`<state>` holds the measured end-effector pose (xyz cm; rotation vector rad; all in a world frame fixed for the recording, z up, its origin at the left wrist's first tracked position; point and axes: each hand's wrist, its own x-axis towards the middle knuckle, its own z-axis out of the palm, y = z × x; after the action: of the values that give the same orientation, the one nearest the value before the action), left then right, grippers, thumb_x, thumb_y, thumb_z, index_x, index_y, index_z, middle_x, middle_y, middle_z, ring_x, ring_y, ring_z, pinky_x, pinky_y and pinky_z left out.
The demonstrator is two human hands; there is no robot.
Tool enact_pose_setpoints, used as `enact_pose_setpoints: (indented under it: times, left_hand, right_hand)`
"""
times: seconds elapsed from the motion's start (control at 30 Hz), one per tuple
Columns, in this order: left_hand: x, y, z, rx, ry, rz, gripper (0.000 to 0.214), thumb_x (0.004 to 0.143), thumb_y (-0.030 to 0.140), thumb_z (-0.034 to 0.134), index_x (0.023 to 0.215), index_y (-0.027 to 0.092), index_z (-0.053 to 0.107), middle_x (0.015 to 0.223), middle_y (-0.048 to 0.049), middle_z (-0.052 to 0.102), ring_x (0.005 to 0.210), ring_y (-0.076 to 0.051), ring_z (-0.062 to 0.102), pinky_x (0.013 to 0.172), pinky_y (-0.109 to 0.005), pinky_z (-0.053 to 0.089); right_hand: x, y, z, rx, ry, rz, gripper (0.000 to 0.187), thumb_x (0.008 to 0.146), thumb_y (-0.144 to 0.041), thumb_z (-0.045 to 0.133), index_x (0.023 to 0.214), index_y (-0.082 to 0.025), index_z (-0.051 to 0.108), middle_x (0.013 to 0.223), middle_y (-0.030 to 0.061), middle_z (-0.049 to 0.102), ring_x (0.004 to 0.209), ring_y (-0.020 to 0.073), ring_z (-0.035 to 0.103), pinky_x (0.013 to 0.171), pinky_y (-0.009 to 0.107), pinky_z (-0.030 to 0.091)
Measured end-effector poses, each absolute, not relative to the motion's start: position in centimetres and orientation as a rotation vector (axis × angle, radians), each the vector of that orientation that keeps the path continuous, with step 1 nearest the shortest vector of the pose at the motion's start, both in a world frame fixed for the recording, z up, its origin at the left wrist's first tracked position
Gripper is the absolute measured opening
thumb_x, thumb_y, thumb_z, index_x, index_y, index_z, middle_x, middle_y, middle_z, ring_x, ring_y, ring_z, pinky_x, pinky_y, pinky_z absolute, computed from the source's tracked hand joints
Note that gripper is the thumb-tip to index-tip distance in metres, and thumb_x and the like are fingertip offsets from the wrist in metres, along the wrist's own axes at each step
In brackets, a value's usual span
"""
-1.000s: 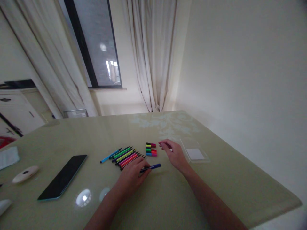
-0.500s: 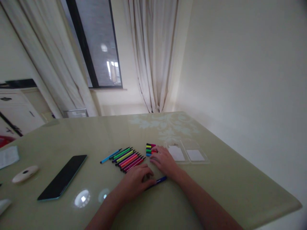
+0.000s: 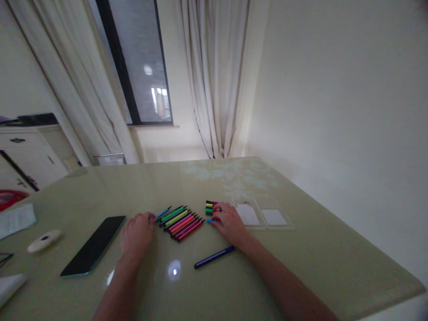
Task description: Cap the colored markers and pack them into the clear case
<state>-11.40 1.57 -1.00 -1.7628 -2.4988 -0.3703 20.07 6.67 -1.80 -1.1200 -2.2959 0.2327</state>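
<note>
Uncapped felt-tip markers in several colours lie in a slanted row on the table, tips pointing to the upper right. At the row's left end, my left hand has its fingers closed on the rear of a light blue marker. My right hand pinches a light blue cap beside a small stack of coloured caps, partly hidden by its fingers. A capped dark blue marker lies between my forearms, touched by neither hand.
An open clear plastic case with white paper inside lies right of my right hand. Left of my left hand are a black tablet or phone, a pale oval object and a folded pale sheet. A wall borders the table's right side.
My left hand has let go of the dark blue marker and moved left to the light blue one. My right hand has drawn the light blue cap slightly away from the stack.
</note>
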Motion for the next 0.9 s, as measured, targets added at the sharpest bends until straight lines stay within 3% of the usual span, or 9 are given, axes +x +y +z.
enact_pose_setpoints:
  times: [0.13, 0.23, 0.37, 0.53, 0.73, 0.9]
  left_hand:
    - [-11.6, 1.9, -1.4, -1.771, -2.507, -0.453, 0.030, 0.098, 0.035, 0.042, 0.107, 0.020, 0.067, 0.107, -0.0125, 0.074, 0.100, -0.032, 0.068, 0.081, -0.039, 0.050]
    - [-11.9, 2.1, -1.5, -1.802, -2.528, -0.517, 0.028, 0.098, 0.031, 0.042, 0.111, 0.019, 0.064, 0.108, -0.0114, 0.074, 0.100, -0.029, 0.069, 0.082, -0.036, 0.051]
    - [-11.1, 2.4, -0.8, -1.761, -2.437, -0.657, 0.038, 0.100, 0.033, 0.035, 0.111, 0.018, 0.068, 0.110, -0.0152, 0.070, 0.100, -0.030, 0.068, 0.086, -0.040, 0.051]
    - [-6.6, 2.6, 0.1, -2.196, -2.024, -1.256, 0.032, 0.097, 0.035, 0.042, 0.109, 0.022, 0.069, 0.108, -0.0083, 0.072, 0.102, -0.025, 0.067, 0.094, -0.038, 0.052]
    - [-3.2, 2.0, -0.4, -2.440, -1.914, -1.330, 0.032, 0.098, 0.032, 0.043, 0.109, 0.024, 0.072, 0.109, -0.0077, 0.073, 0.105, -0.025, 0.065, 0.095, -0.041, 0.052]
    - [-3.1, 1.9, -0.4, -2.487, -1.906, -1.338, 0.031, 0.097, 0.032, 0.045, 0.107, 0.024, 0.073, 0.108, -0.0081, 0.073, 0.103, -0.025, 0.065, 0.094, -0.043, 0.051]
  right_hand:
    - [20.4, 6.5, -1.2, -1.051, -2.114, 0.391, 0.005, 0.090, -0.020, 0.072, 0.095, -0.021, 0.072, 0.111, 0.0071, 0.071, 0.110, 0.0231, 0.063, 0.099, 0.038, 0.045]
    - [20.8, 6.2, -0.4, -1.026, -1.989, 0.590, 0.008, 0.090, -0.024, 0.070, 0.098, -0.021, 0.072, 0.099, 0.0041, 0.076, 0.094, 0.0203, 0.068, 0.088, 0.034, 0.049]
    - [21.1, 6.0, 0.4, -1.012, -1.853, 0.722, 0.010, 0.088, -0.029, 0.071, 0.095, -0.022, 0.074, 0.090, 0.0032, 0.078, 0.079, 0.0190, 0.070, 0.078, 0.032, 0.051]
    - [21.2, 5.8, 0.9, -0.960, -1.764, 0.714, 0.018, 0.091, -0.032, 0.067, 0.103, -0.023, 0.077, 0.101, 0.0059, 0.077, 0.082, 0.0194, 0.069, 0.076, 0.033, 0.055]
    - [21.1, 5.6, 0.9, -0.878, -1.713, 0.785, 0.020, 0.093, -0.035, 0.066, 0.104, -0.024, 0.077, 0.101, 0.0059, 0.074, 0.076, 0.0168, 0.068, 0.072, 0.031, 0.060]
    - [21.0, 5.4, 0.8, -0.839, -1.750, 0.774, 0.019, 0.093, -0.034, 0.066, 0.103, -0.025, 0.079, 0.102, 0.0066, 0.072, 0.089, 0.0190, 0.068, 0.074, 0.030, 0.061]
